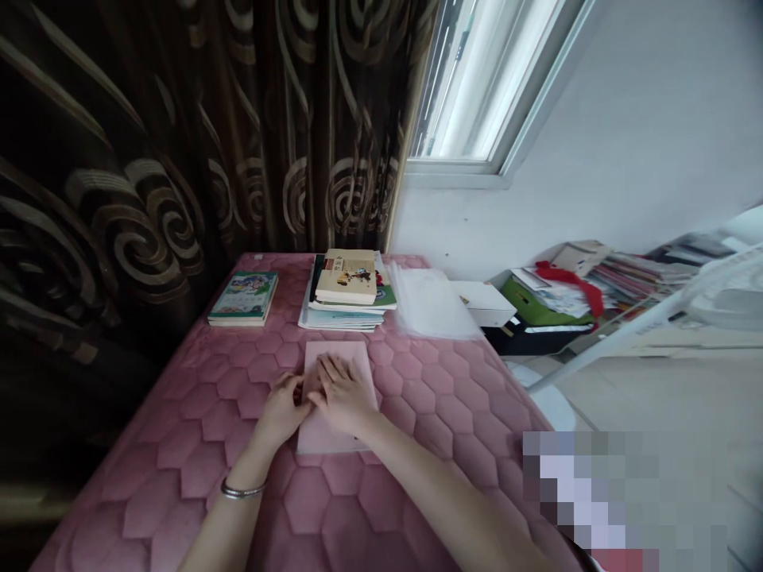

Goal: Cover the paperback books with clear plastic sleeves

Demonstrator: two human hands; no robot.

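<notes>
A thin, pale book (pixel 338 441) lies flat on the pink quilted surface in front of me; its edge has a sheen like clear film. My right hand (pixel 346 397) rests palm down on its cover, fingers stretched out and slightly apart. At the book's left edge is my left hand (pixel 287 407), its fingers curled and the thumb close to the right thumb, pinching that edge. What lies under the left fingertips is partly hidden. A metal bangle (pixel 242 491) circles the left wrist.
Beyond the book stands a stack of books (pixel 347 286), with clear plastic sheets (pixel 432 302) to its right. Two books (pixel 243 299) lie at the far left. Dark curtains (pixel 268 127) hang behind. Right of the bed (pixel 417 469) are a white box (pixel 484 302) and a green bin (pixel 524 304) of papers.
</notes>
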